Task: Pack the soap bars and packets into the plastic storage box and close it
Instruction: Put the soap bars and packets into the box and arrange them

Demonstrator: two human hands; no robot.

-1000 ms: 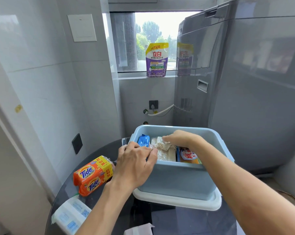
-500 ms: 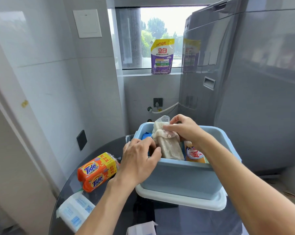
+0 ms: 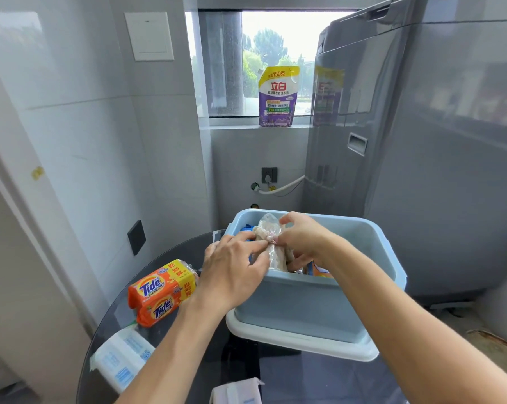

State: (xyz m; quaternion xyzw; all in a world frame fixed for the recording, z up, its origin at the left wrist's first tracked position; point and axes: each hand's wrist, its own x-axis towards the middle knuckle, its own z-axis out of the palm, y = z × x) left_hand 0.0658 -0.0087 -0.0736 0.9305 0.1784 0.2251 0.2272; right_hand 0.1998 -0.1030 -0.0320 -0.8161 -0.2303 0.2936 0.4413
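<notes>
Both hands (image 3: 275, 252) gripping upright bagged soap (image 3: 271, 240)

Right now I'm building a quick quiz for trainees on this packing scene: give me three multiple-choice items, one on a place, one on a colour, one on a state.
1. Where does the orange Tide soap pack lie?
A. inside the box
B. on the dark table, left of the box
C. on the window sill

2. What colour is the storage box?
A. light blue
B. red
C. black

3. What are the two hands doing?
A. resting flat on the table
B. pressing a lid onto the box
C. both gripping a clear plastic bag over the open box

Answers:
1 B: the Tide soap pack sits on the table, outside the storage box.
2 A: its walls are pale blue.
3 C: the left hand and right hand pinch the clear bag above the uncovered box.
</notes>
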